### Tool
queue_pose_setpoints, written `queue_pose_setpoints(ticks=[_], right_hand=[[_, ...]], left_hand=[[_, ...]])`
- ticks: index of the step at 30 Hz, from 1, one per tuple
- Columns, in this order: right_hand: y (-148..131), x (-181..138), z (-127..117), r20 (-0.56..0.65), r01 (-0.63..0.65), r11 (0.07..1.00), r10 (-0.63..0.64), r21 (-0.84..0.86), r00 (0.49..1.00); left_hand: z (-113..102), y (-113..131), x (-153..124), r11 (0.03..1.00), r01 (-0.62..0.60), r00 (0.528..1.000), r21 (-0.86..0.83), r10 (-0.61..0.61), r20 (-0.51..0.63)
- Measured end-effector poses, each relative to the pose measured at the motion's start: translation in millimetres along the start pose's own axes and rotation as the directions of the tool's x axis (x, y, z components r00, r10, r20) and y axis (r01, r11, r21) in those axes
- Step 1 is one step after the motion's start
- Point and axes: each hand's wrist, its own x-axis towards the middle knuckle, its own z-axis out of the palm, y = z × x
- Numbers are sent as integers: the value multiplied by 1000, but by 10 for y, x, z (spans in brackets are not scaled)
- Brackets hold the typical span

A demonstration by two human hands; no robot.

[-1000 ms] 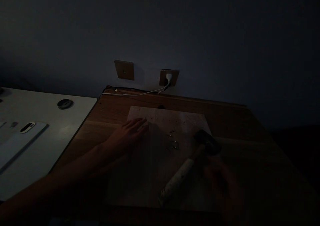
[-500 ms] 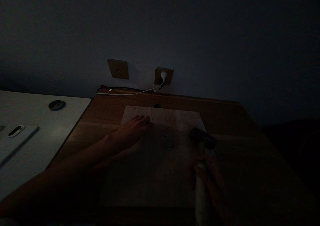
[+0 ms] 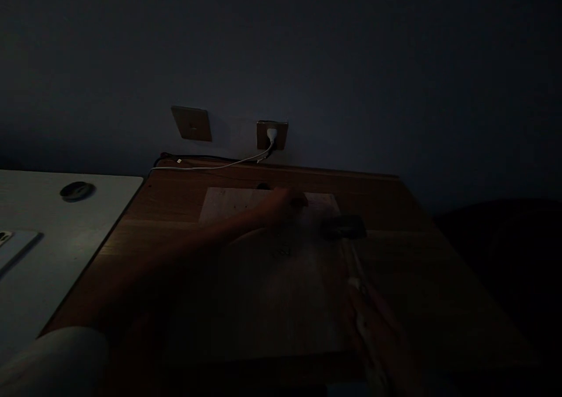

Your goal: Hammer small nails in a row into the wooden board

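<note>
Your right hand [image 3: 381, 322] is wrapped tight around the pale handle [image 3: 350, 259] of the mallet [image 3: 343, 228]. The dark head sticks out past your grip, at about 11 o'clock from your fist. The handle is the long line here: it runs from 11 o'clock down to 5 o'clock, with the butt end back toward you. The head sits across it, from about 9 to 3.

Your left hand [image 3: 281, 206] is bent over the far part of the pale board [image 3: 263, 321]. The picture is too dark and blurry there, so I can't tell if your left fingers are pinching something or are bare.

The big thing to watch is how near the two are. From the mallet's head, your left fingertips are at 10 o'clock, near but not touching. The head is by the board's right edge. I can't tell if it hangs above the wood or rests on it. The flat ends of the head point sideways, not down at your fingers.

Some small curved bits [image 3: 281, 252] lie on the board at 6 o'clock from your left hand. They are between 8 and 9 o'clock from the mallet's head, and your left hand is nearer to them.
</note>
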Motion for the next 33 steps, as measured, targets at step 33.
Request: queue_pose_setpoints(ticks=[33], right_hand=[[-211, 369, 87, -15, -69, 981, 73, 180, 997]], left_hand=[[492, -125, 344, 1000, -27, 1000, 1, 27, -12]])
